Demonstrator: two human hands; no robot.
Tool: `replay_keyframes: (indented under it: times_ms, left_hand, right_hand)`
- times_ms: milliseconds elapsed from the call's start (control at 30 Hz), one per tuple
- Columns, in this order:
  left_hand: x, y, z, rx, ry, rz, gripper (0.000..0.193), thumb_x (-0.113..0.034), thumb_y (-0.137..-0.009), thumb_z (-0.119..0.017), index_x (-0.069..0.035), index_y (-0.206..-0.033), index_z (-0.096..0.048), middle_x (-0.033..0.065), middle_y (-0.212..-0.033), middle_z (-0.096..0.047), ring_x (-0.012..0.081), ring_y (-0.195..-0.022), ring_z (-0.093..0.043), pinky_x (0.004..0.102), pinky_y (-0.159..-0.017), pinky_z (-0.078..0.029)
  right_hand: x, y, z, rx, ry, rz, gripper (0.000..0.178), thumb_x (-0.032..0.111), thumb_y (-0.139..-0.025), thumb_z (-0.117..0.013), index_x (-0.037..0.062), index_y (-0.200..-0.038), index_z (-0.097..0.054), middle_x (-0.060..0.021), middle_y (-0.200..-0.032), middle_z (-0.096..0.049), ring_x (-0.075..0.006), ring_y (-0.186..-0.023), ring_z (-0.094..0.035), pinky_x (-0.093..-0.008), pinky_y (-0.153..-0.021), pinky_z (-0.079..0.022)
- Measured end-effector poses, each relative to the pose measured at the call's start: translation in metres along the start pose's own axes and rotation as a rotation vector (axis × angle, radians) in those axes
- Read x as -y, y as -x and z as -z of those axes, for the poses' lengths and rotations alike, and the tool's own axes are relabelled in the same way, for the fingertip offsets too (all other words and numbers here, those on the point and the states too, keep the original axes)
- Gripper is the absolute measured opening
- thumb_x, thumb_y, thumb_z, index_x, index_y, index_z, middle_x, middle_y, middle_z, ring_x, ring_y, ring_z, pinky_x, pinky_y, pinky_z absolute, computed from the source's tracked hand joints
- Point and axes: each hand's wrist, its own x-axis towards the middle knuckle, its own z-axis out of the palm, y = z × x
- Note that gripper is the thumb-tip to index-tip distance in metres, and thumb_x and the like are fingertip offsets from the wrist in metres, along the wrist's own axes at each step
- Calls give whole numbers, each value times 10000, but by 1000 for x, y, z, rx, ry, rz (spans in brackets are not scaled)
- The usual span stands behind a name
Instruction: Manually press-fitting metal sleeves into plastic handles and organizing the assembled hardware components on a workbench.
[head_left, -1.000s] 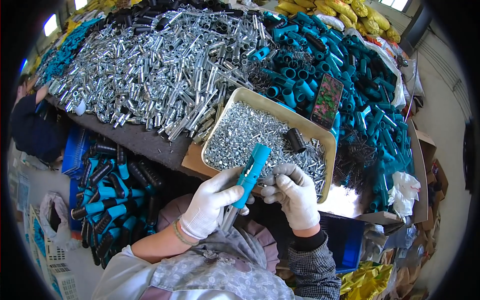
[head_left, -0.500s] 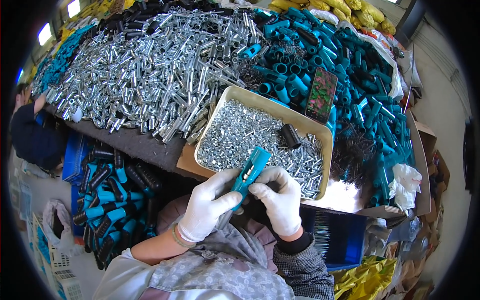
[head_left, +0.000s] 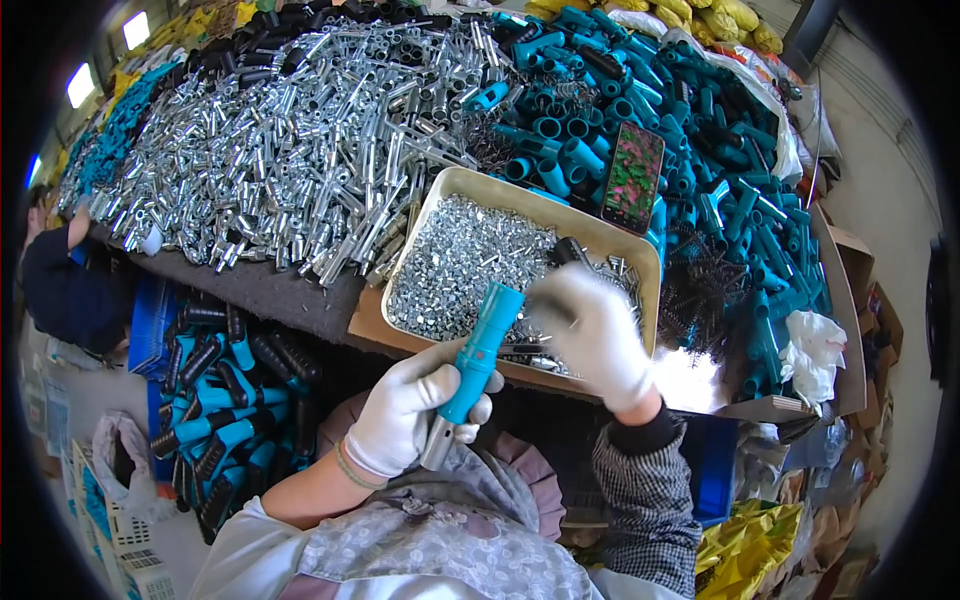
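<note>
My left hand, in a white glove, is wrapped round a teal plastic tubular handle, which tilts up and to the right. A silver metal tube sticks out of its lower end. My right hand, gloved too, is over the right part of a cream tray, apart from the handle. Motion smears its fingers, so whether they hold anything is unclear. Small metal nuts fill the tray's left part, with small screws at its right. A black cylinder lies among them, partly behind my right hand.
Behind the tray rise heaps of silver metal tubes and teal plastic parts. A phone leans at the tray's far right corner. Black springs lie to its right. Teal-and-black handles fill a blue bin at lower left; another person is beyond.
My right hand has left the handle and moved right and up over the tray. My left hand has turned the handle, so its slotted side no longer faces up.
</note>
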Motion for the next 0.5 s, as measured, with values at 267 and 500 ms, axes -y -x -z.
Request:
replay_keyframes:
  times_ms: [267, 500]
  left_hand:
    - [2, 0, -6, -76, -8, 26, 554, -299, -985, -611, 29, -1391, -424, 185, -1132, -620, 230, -874, -653, 341, -647, -545]
    - [-3, 0, -11, -111, -91, 26, 502, -199, -1004, -577, 78, -1394, -425, 183, -1146, -619, 197, -875, -646, 312, -681, -563]
  right_hand:
    - [-60, -27, 11, -190, 687, -161, 363, 285, -757, -788, 83, -1038, -680, -152, -969, -696, -349, -924, -640, -451, -837, -509]
    - [-1, 26, 19, -275, -135, -264, 365, 113, -769, -716, 1, -1109, -649, -132, -992, -673, -263, -939, -660, -337, -870, -510]
